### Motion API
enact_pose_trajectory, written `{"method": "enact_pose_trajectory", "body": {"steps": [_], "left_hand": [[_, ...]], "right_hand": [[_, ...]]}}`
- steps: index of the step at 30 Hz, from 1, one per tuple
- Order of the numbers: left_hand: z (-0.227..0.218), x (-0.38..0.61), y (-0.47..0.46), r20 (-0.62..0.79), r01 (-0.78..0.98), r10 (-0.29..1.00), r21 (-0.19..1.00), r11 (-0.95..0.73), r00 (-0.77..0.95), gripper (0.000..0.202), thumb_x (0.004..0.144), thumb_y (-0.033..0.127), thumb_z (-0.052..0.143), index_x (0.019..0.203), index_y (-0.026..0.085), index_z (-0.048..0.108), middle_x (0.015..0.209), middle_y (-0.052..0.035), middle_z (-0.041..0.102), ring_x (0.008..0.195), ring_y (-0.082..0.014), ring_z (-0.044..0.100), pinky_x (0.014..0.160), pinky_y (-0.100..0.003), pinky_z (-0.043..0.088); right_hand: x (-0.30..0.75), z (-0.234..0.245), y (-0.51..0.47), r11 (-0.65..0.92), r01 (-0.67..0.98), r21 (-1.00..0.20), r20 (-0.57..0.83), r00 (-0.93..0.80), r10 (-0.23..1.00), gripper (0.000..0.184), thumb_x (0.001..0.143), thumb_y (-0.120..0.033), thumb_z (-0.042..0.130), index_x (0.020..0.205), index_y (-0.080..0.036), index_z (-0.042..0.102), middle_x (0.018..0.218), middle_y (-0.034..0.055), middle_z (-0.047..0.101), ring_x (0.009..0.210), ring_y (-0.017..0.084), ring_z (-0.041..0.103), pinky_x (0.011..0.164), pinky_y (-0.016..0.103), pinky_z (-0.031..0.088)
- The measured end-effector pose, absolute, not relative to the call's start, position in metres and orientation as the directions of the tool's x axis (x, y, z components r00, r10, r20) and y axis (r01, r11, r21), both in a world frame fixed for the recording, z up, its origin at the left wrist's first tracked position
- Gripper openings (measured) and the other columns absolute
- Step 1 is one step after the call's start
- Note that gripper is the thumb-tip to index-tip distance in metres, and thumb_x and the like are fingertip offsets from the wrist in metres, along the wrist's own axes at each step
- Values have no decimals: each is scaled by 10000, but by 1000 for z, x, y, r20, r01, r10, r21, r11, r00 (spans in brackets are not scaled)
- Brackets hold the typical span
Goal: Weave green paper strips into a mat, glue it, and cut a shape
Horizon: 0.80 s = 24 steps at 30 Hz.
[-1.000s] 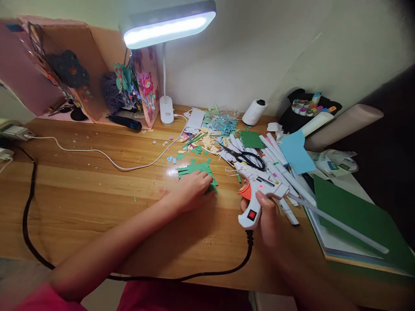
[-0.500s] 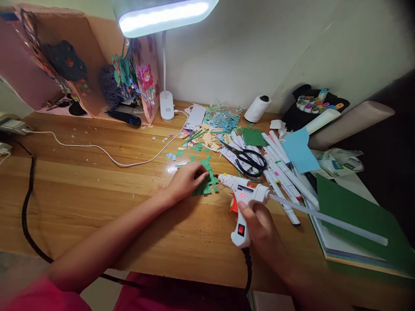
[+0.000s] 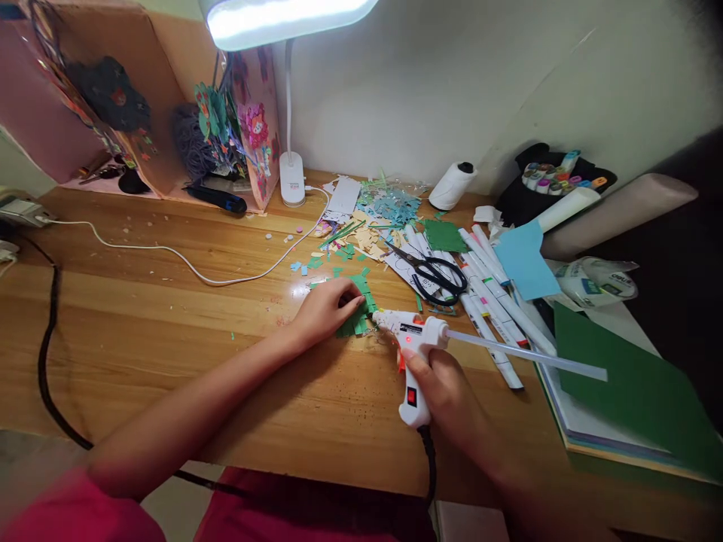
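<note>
My right hand [image 3: 440, 384] is wrapped round a white hot glue gun [image 3: 418, 335] with an orange trigger, a lit red light and a red switch. A long clear glue stick [image 3: 525, 354] sticks out of its back. The gun's nozzle is at the right edge of a fringed green paper piece [image 3: 355, 325] lying on the table. Over that paper rests my left hand [image 3: 327, 309], its thumb and fingers curled together at the paper's edge. It partly hides the paper, and what lies between the fingertips is too small to make out.
Black-handled scissors [image 3: 432, 271] lie on white markers [image 3: 491, 301] and paper scraps [image 3: 370, 241]. Green card [image 3: 633, 384] tops a stack at right. A lamp [image 3: 292, 179], white cable [image 3: 192, 267] and decorated box [image 3: 163, 98] stand or lie at back left. The gun's black cord [image 3: 429, 463] hangs over the front edge.
The glue gun in my right hand has moved left, bringing its nozzle to the green paper's edge. My left hand stays in nearly the same place on the paper.
</note>
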<state>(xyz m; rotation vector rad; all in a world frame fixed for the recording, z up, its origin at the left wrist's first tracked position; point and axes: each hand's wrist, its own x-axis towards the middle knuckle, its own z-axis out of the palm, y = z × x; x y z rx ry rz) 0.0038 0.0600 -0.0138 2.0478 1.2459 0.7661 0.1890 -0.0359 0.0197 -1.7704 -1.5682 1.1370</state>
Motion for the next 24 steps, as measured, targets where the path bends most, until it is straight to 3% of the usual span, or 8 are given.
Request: {"method": "enact_pose_trajectory", "body": {"steps": [9, 16, 24], "left_hand": [[-17, 3, 59, 161, 560, 904, 738, -376, 395, 93, 842, 232, 545, 792, 166, 589, 762, -16, 624, 695, -139, 564, 632, -246, 438], [-16, 3, 58, 161, 587, 902, 711, -388, 401, 104, 844, 235, 539, 783, 169, 591, 769, -18, 615, 707, -144, 559, 645, -254, 433], [-15, 2, 57, 155, 591, 882, 688, -420, 446, 111, 843, 239, 544, 777, 168, 600, 838, -26, 595, 770, -144, 571, 717, -260, 447]], "right_hand": [[188, 20, -33, -201, 516, -833, -237, -4, 972, 426, 822, -517, 433, 543, -201, 498, 437, -25, 485, 444, 142, 447, 457, 260, 322], [187, 24, -33, -208, 499, -841, -251, -20, 968, 427, 831, -510, 415, 565, -197, 531, 453, -13, 520, 453, 154, 483, 462, 260, 356], [191, 28, -32, -255, 468, -846, -297, -18, 955, 428, 814, -539, 434, 742, -168, 636, 592, 13, 616, 598, 194, 563, 558, 270, 421]]}}
